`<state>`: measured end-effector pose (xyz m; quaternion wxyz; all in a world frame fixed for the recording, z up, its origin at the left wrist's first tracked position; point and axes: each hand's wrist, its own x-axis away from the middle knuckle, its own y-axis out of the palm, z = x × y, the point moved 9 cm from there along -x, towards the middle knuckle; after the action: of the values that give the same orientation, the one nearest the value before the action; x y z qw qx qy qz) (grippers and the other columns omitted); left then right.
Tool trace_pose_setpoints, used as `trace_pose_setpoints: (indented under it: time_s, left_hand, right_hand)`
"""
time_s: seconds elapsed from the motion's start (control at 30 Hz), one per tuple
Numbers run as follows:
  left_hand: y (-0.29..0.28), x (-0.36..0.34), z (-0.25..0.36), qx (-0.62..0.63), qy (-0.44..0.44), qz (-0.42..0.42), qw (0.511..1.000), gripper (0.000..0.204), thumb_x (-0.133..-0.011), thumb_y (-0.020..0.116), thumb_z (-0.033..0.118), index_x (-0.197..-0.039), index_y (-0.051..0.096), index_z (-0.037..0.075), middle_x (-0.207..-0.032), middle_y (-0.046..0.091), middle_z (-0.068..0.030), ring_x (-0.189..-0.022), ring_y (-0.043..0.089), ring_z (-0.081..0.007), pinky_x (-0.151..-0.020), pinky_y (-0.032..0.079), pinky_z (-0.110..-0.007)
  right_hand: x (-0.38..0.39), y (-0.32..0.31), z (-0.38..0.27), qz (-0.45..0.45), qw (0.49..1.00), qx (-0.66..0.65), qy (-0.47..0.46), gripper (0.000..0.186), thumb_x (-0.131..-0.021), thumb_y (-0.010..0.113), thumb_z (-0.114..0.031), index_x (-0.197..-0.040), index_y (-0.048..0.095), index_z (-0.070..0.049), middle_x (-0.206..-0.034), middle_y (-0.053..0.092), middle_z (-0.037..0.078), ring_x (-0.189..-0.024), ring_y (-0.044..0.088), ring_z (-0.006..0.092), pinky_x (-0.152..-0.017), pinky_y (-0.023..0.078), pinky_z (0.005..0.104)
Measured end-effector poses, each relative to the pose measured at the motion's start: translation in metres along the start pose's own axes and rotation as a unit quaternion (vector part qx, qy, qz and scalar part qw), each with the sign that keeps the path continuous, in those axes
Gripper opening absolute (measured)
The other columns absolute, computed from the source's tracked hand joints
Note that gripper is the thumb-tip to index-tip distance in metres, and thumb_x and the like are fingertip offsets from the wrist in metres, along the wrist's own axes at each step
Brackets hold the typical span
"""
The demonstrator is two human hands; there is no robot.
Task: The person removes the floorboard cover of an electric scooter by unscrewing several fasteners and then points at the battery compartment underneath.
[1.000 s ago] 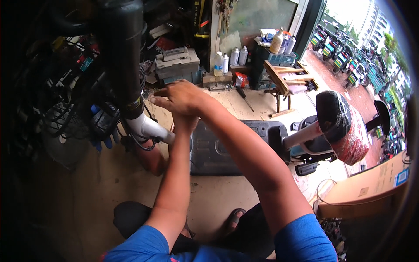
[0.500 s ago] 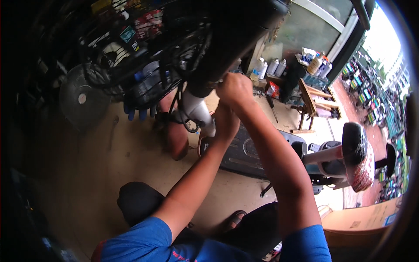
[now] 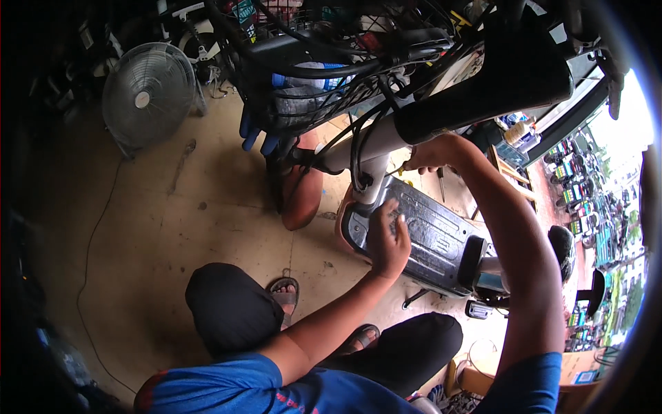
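My right hand (image 3: 438,153) is closed beside the grey frame tube (image 3: 369,155) of an electric scooter, under its black column cover (image 3: 476,96). From its fingertips pokes a slim tool with a yellow part (image 3: 400,170), most of it hidden by the fingers, so its exact kind is unclear. Lower and nearer to me, my left hand (image 3: 389,243) hovers over the scooter's black footboard (image 3: 434,238), fingers apart and slightly blurred, nothing in it. Black cables (image 3: 358,145) loop around the frame tube to the left of my right hand.
A front basket (image 3: 310,103) holds a bottle and blue gloves. Another person's leg (image 3: 302,196) is beyond the scooter. A round fan (image 3: 148,96) stands on the floor at the far left, its cord trailing towards me. At the right lies a cardboard box (image 3: 579,369).
My hands have separated: the left came down over the footboard and opened, while the right moved right and stayed by the column. My view has shifted, showing more fan and floor.
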<state>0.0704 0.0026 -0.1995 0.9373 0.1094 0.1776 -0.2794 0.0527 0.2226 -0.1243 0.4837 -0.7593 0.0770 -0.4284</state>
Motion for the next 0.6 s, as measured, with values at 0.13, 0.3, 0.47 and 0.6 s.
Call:
trace_pose_setpoints:
  time_s: [0.13, 0.3, 0.47, 0.6]
  left_hand:
    - [-0.049, -0.010, -0.018, -0.128, 0.022, 0.061, 0.990, 0.018, -0.094, 0.062, 0.005, -0.110, 0.057, -0.001, -0.102, 0.062, -0.0153, -0.095, 0.061, -0.0332, -0.087, 0.050, -0.041]
    - [-0.068, -0.050, -0.077, 0.095, -0.126, 0.107, 0.982, 0.022, -0.102, 0.052, 0.010, -0.115, 0.061, -0.004, -0.111, 0.067, -0.0157, -0.102, 0.064, -0.0263, -0.091, 0.051, -0.039]
    - [-0.040, -0.073, -0.107, 0.221, -0.237, -0.035, 0.945, 0.040, -0.109, 0.048, 0.031, -0.116, 0.068, -0.003, -0.105, 0.071, -0.0079, -0.097, 0.062, -0.0163, -0.091, 0.048, -0.032]
    - [-0.034, -0.085, -0.117, 0.199, -0.238, -0.072, 0.948, 0.039, -0.107, 0.049, 0.028, -0.108, 0.068, -0.006, -0.098, 0.072, -0.0078, -0.093, 0.062, -0.0157, -0.086, 0.048, -0.033]
  right_hand:
    - [-0.009, 0.010, 0.000, -0.026, 0.992, 0.119, 0.022, 0.040, -0.089, 0.074, -0.036, -0.076, 0.074, 0.002, -0.070, 0.072, 0.009, -0.057, 0.063, 0.0192, -0.054, 0.052, 0.0356]
    - [-0.010, 0.015, 0.006, -0.070, 0.991, 0.090, 0.075, 0.035, -0.091, 0.069, -0.034, -0.074, 0.070, -0.004, -0.062, 0.062, 0.004, -0.063, 0.062, 0.0189, -0.058, 0.051, 0.0364]
    - [0.005, 0.022, -0.007, -0.116, 0.989, 0.054, 0.074, 0.026, -0.098, 0.058, -0.029, -0.078, 0.051, -0.013, -0.064, 0.041, -0.002, -0.062, 0.045, 0.0133, -0.058, 0.040, 0.0346]
    - [0.015, 0.035, -0.026, -0.166, 0.975, -0.112, 0.099, 0.024, -0.099, 0.057, -0.030, -0.081, 0.050, -0.014, -0.068, 0.041, -0.002, -0.066, 0.045, 0.0125, -0.060, 0.040, 0.0333]
